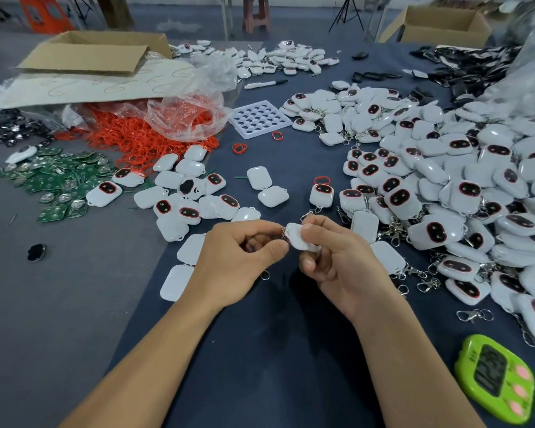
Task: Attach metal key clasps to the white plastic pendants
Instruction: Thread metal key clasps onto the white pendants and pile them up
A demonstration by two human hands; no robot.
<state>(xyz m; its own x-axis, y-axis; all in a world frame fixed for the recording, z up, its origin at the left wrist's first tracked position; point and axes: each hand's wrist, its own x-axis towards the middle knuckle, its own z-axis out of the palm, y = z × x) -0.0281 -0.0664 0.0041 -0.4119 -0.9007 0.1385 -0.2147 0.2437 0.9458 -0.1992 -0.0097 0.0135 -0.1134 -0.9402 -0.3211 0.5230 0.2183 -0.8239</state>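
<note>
Head view finds us holding one white pendant (300,240) above the near middle of the table (275,350), back side up. Our right hand (340,261) grips it between thumb and curled fingers. Our left hand (238,257) has thumb and forefinger pinched on a metal key clasp (284,233) at the pendant's left edge; only a glint of the metal shows past the fingertips.

Just beyond and left of our hands lie loose pendants (183,193), some face up, some face down. A large heap of clasped pendants (445,180) fills the right side. A spare clasp (473,315) lies alone near the heap, with a green timer (496,378) closer to us. Farther left we see red rubber rings (149,134) spilling from a clear bag, green circuit boards (59,180) and a white holed tray (260,118).
</note>
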